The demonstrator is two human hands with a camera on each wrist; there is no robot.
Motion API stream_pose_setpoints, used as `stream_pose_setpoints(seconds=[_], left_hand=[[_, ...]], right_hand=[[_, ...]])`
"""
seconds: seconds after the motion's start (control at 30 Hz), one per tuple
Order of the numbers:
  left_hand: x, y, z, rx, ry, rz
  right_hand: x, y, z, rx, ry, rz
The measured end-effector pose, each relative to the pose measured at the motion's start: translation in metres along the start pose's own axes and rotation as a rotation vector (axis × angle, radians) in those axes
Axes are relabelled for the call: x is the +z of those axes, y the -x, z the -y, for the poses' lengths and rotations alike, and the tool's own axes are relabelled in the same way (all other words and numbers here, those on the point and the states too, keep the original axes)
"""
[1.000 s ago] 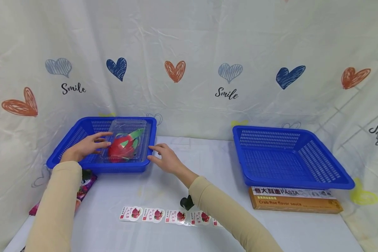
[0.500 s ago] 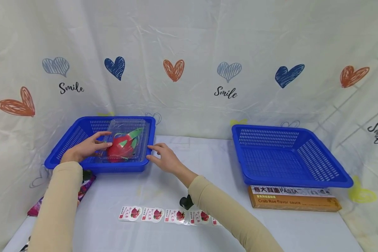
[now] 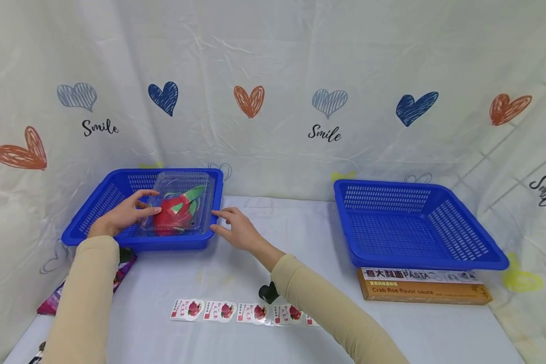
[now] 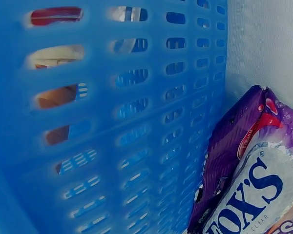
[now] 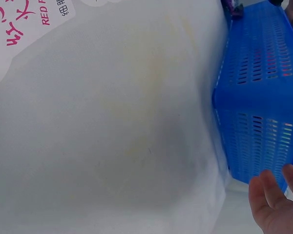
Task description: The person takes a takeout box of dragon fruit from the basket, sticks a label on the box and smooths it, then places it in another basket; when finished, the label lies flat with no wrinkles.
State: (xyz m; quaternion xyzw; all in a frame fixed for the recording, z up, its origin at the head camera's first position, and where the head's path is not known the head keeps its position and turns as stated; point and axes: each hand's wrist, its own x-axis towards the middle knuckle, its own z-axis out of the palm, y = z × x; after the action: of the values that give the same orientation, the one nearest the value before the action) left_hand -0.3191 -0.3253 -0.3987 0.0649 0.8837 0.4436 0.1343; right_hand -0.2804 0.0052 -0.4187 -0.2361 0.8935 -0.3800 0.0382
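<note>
In the head view, a clear plastic box [image 3: 202, 180] with a red, green-scaled dragon fruit [image 3: 166, 215] inside sits in the right part of the left blue basket [image 3: 136, 244]. My left hand [image 3: 124, 214] reaches over the basket's left part, thumb and fingertips at the box's left side. Over on the other side, my right hand [image 3: 240, 228] has its fingertips right at the basket's right rim, thumb apart from the fingers. The right wrist view shows those spread fingers beside the basket wall [image 5: 256, 100]. Basket slots hide most of the left hand in the left wrist view.
A strip of dragon fruit stickers [image 3: 220, 310] lies in front on the white table. Under my left forearm is a purple FOX'S candy bag [image 3: 125, 268]. A second blue basket [image 3: 391, 237] stands at right, behind a pasta box [image 3: 425, 292].
The head view has shifted slightly, so the scene sits a little further left. Both hands keep their places at the box and the basket rim.
</note>
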Motion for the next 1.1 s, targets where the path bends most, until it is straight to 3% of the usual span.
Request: stream_pose_setpoints(seconds=[0.27, 0.5, 1.1], left_hand=[[-0.002, 0.002, 0.001, 0.008, -0.003, -0.012], [-0.003, 0.001, -0.002, 0.016, -0.046, -0.067], [-0.004, 0.003, -0.007, 0.06, -0.005, -0.139]], right_hand=[[0.0, 0.001, 0.0, -0.011, -0.002, 0.002], [0.0, 0.001, 0.0, -0.014, 0.003, -0.001], [0.0, 0.0, 0.001, 0.007, -0.004, 0.004]])
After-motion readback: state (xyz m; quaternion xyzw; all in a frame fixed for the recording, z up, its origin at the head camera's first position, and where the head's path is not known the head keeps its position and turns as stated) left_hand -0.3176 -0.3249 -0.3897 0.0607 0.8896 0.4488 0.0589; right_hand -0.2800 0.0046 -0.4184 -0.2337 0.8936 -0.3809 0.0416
